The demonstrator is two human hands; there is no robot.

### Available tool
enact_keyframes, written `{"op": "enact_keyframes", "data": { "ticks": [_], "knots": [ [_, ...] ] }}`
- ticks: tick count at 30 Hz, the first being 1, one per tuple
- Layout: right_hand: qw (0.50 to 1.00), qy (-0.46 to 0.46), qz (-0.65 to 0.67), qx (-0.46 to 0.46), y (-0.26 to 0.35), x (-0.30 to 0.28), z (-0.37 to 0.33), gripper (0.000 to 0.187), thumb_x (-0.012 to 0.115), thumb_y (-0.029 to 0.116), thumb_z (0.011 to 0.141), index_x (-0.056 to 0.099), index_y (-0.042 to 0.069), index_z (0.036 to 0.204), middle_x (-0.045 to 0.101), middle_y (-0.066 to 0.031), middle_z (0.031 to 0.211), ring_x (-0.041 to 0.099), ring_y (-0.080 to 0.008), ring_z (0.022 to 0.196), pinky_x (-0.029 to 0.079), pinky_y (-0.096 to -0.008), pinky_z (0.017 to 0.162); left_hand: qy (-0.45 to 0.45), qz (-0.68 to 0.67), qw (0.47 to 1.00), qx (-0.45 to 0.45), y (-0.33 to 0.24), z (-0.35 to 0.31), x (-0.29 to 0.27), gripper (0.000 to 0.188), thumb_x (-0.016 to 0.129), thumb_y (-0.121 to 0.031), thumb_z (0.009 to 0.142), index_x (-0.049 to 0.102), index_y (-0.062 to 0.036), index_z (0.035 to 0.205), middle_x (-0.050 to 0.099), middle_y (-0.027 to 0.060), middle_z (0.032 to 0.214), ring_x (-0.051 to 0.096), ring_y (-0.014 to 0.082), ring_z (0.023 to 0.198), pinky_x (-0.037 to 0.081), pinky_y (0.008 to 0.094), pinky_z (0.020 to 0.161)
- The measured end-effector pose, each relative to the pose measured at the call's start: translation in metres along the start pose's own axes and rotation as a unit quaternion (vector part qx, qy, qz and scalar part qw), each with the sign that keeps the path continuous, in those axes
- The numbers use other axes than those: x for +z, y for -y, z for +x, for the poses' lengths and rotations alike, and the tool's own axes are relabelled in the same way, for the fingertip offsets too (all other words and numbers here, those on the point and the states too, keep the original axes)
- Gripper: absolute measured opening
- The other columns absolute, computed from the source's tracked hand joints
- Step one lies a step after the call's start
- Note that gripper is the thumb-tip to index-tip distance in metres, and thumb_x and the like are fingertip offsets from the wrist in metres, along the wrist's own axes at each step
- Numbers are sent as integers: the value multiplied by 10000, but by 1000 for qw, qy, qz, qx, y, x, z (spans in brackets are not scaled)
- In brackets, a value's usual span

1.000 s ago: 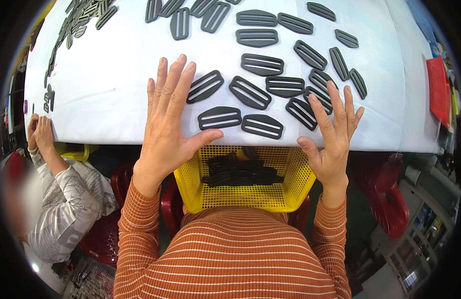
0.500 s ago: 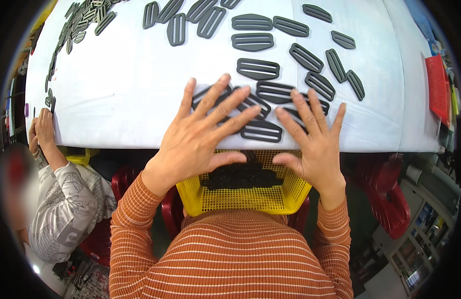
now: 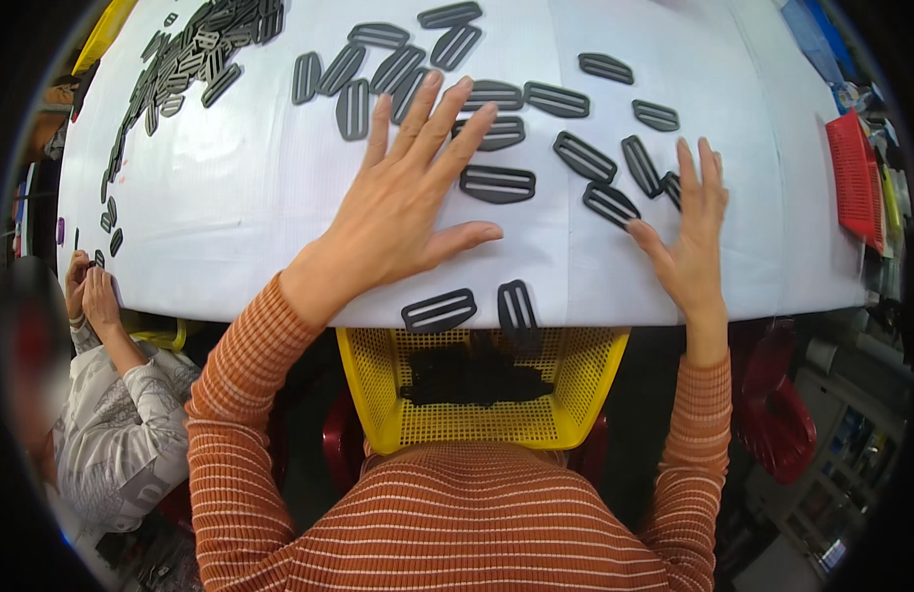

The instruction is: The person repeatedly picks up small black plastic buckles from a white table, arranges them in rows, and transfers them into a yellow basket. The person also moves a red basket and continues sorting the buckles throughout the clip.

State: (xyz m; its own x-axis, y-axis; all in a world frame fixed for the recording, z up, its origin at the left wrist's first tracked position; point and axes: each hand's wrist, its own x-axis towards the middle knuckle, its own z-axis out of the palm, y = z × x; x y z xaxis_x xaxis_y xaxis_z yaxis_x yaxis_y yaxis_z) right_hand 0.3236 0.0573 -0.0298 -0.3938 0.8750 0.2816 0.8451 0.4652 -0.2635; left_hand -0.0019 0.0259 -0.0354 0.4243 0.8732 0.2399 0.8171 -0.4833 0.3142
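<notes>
Dark plastic strap slide buckles (image 3: pixel 497 184) lie scattered over the white-covered table (image 3: pixel 250 227). My left hand (image 3: pixel 378 217) is spread open, palm down, its fingertips over several buckles in the middle group. On the right, my right hand (image 3: pixel 696 242) is open too; its thumb is at the end of one slide buckle (image 3: pixel 610 204), and its fingers partly hide another. Between my arms, a yellow mesh basket (image 3: pixel 378 414) holds a heap of black pieces (image 3: pixel 477 375). At the table edge above it, one buckle (image 3: pixel 438 311) lies flat and another (image 3: pixel 517 308) juts over the rim.
At the far left is a dense pile of smaller-looking buckles (image 3: pixel 195 59), trailing toward a co-worker's hands (image 3: pixel 97 296). A red basket (image 3: pixel 854 183) stands at the right table edge. Red plastic chairs (image 3: pixel 776 414) are below the table.
Both hands have moved away from the near edge, the right one also rightward. The near buckles they covered are mostly gone from the table; two remain at the edge above the basket.
</notes>
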Motion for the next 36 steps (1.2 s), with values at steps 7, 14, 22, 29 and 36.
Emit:
{"op": "enact_keyframes", "data": {
  "ticks": [7, 14, 22, 29, 36],
  "knots": [
    [997, 42, -36, -45, -13, 40, 79, 883, 588, 718, 820, 306, 308, 1548, 158, -163, 1633, 92, -397, 1510, 55, -717, 1132, 8, 84, 993, 87, 11, 75, 34, 1099, 453, -897, 734, 227, -230, 1578, 176, 157, 1630, 75, 334, 1523, -26, 659, 1171],
    [988, 106, 1, -112, 25, 42, 60, 787, 488, 692, 891, 424, 193, 1497, 269, -153, 1600, 245, -347, 1480, 106, -595, 1186, 74, 18, 993, 93, -8, 43, 35, 943, 408, -758, 887, 237, -132, 1570, 223, 211, 1606, 180, 366, 1501, 113, 596, 1194],
    [972, 170, 115, -112, 102, -2, -50, 747, 516, 665, 881, 531, 145, 1417, 345, -232, 1546, 336, -406, 1428, 139, -634, 1154, 87, -221, 971, 3, -102, -89, -4, 876, 670, -452, 878, 274, -35, 1539, 247, 222, 1587, 207, 442, 1473, 258, 593, 1139],
    [934, 149, 321, -56, 101, -26, -63, 505, 561, 445, 978, 629, 19, 1240, 684, -151, 1177, 588, -374, 1216, 236, -595, 1152, -126, -251, 959, -43, -28, -73, -49, 462, 688, -92, 865, 578, -4, 1304, 635, 182, 1209, 599, 356, 1131, 481, 415, 964],
    [954, 14, 232, -190, 91, 39, 140, 344, 605, 98, 930, 622, 40, 1269, 563, -148, 1317, 558, -325, 1212, 439, -377, 1024, -352, 63, 920, -159, 128, -7, -53, 349, 608, -110, 930, 581, -28, 1268, 612, 152, 1150, 525, 310, 1131, 425, 412, 966]
  ]
}}
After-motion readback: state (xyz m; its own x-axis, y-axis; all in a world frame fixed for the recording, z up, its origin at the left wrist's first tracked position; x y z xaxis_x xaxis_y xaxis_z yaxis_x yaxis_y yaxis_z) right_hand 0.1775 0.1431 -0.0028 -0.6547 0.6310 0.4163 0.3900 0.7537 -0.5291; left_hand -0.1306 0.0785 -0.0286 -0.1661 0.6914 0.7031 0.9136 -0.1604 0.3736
